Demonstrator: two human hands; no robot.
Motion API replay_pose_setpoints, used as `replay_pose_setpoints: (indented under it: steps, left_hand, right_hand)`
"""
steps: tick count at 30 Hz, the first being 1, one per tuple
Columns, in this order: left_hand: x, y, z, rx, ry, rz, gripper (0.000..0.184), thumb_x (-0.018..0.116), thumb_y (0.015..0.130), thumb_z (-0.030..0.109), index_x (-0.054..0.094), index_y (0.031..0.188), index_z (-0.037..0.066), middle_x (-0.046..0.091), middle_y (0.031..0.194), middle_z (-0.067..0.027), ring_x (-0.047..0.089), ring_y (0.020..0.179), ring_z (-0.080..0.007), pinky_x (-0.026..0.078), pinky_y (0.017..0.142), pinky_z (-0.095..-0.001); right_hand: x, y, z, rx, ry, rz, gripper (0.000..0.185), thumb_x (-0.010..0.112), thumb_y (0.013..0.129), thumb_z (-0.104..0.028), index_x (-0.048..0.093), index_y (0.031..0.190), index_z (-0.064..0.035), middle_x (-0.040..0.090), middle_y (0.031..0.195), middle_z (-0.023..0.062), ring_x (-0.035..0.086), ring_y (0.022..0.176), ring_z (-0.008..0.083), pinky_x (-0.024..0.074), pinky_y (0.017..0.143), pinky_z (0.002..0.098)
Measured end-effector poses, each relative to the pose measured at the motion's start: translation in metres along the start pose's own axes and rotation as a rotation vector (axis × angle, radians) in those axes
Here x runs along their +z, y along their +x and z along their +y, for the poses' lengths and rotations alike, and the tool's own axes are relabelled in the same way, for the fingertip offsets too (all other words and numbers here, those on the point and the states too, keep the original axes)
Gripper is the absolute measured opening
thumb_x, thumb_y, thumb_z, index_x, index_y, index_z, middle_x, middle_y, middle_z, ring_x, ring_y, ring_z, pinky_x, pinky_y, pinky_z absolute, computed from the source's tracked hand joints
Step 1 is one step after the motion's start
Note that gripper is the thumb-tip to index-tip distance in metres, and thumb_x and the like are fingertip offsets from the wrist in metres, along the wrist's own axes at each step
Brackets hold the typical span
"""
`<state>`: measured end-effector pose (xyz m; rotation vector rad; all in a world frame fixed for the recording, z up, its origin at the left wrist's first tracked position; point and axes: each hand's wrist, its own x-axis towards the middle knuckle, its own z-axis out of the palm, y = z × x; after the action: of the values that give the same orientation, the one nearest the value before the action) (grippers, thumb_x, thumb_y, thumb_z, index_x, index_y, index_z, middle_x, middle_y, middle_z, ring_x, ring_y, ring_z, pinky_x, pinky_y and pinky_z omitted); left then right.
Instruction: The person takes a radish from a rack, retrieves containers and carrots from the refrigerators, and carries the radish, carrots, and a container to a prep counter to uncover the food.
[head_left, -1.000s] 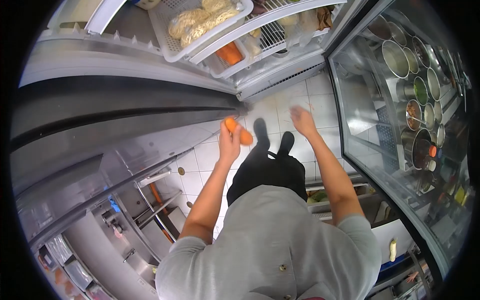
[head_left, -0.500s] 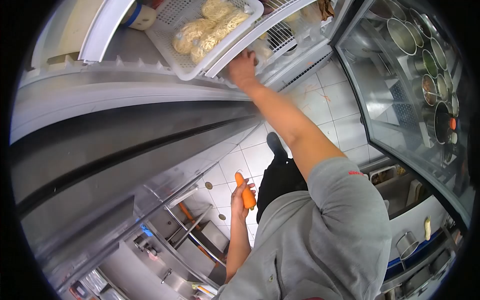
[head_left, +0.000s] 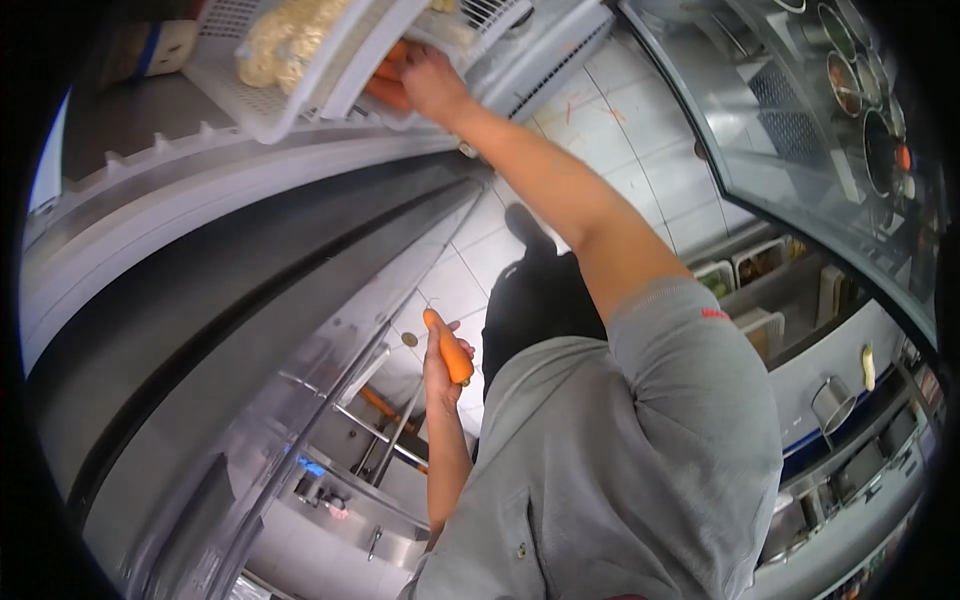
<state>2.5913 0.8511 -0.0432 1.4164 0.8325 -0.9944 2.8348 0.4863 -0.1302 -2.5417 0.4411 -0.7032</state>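
Note:
My left hand [head_left: 440, 375] is closed around an orange carrot [head_left: 455, 355], held low over the tiled floor with its thin tip pointing up. My right hand [head_left: 430, 85] reaches into a lower white basket in the fridge and touches orange carrots [head_left: 390, 92] there. Its fingertips are partly hidden among them, so a grip cannot be made out. Above that basket, a white perforated basket [head_left: 265, 118] holds bagged pale noodles [head_left: 290, 45].
A glass door [head_left: 760, 175] stands at the right, with pots reflected or visible in it. A dark steel door [head_left: 190, 320] fills the left. Orange shreds [head_left: 575, 105] lie on the tiles. Food containers [head_left: 760, 262], a metal pot [head_left: 832, 405] and a sink [head_left: 390, 545] are further back.
My right hand has moved deeper into the lower basket, where orange carrots now show beside it. The view has shifted. My left hand still holds its carrot.

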Motion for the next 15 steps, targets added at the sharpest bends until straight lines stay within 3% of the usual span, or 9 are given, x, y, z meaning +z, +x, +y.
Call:
replay_pose_setpoints:
  steps: [3,6,8,12,14,15]
  left_hand:
    - [-0.003,-0.01,-0.011,-0.007,-0.014,0.024,0.06,0.046,0.096,0.059,0.056,0.116,0.003,0.059,0.065,-0.0079,0.059,0.059,-0.0188,0.051,0.057,-0.0272]
    - [-0.017,-0.014,-0.034,-0.01,-0.015,0.038,0.064,0.043,0.096,0.062,0.056,0.116,0.002,0.06,0.064,-0.0084,0.061,0.061,-0.0198,0.051,0.058,-0.0285]
    - [-0.018,-0.021,-0.042,-0.045,0.007,0.09,0.064,0.042,0.096,0.061,0.055,0.117,0.002,0.06,0.064,-0.0083,0.061,0.061,-0.0199,0.05,0.058,-0.0289]
    - [-0.015,-0.037,-0.057,0.0,-0.077,0.156,0.061,0.043,0.097,0.058,0.055,0.119,0.002,0.06,0.067,-0.0082,0.061,0.061,-0.02,0.05,0.058,-0.0284]
    - [-0.014,-0.046,-0.066,0.023,-0.121,0.154,0.06,0.044,0.097,0.057,0.055,0.118,0.001,0.06,0.067,-0.0082,0.061,0.061,-0.02,0.05,0.059,-0.0285]
    - [-0.013,-0.048,-0.069,0.039,-0.148,0.139,0.059,0.045,0.097,0.056,0.055,0.118,0.001,0.06,0.067,-0.0083,0.061,0.061,-0.02,0.05,0.059,-0.0286]
  right_hand:
    - [0.006,0.029,0.015,0.191,0.108,-0.202,0.028,0.057,0.086,-0.009,0.064,0.112,-0.0067,0.063,0.114,0.0149,0.063,0.102,0.0371,0.0527,0.086,0.0427]
    - [0.013,0.056,0.018,0.136,0.156,-0.371,0.026,0.055,0.089,-0.011,0.065,0.111,-0.0014,0.061,0.121,0.0153,0.06,0.113,0.0354,0.0534,0.087,0.0399]
    - [0.011,0.068,0.016,-0.037,-0.009,-0.564,0.035,0.055,0.09,-0.014,0.062,0.123,-0.0056,0.06,0.128,0.0127,0.061,0.117,0.0307,0.054,0.088,0.0378]
    - [0.002,0.075,-0.007,0.051,-0.142,-0.73,0.044,0.053,0.092,-0.016,0.055,0.136,-0.0136,0.055,0.138,0.0103,0.056,0.124,0.0242,0.0532,0.091,0.0362]
    - [0.035,0.088,-0.009,0.018,-0.373,-0.679,0.046,0.052,0.095,-0.02,0.051,0.14,-0.0215,0.049,0.145,0.006,0.045,0.135,0.021,0.0513,0.096,0.0373]
    - [0.033,0.086,-0.006,0.007,-0.143,-0.583,0.046,0.051,0.096,-0.026,0.049,0.142,-0.0222,0.046,0.148,0.0041,0.04,0.139,0.0209,0.0463,0.102,0.0379]
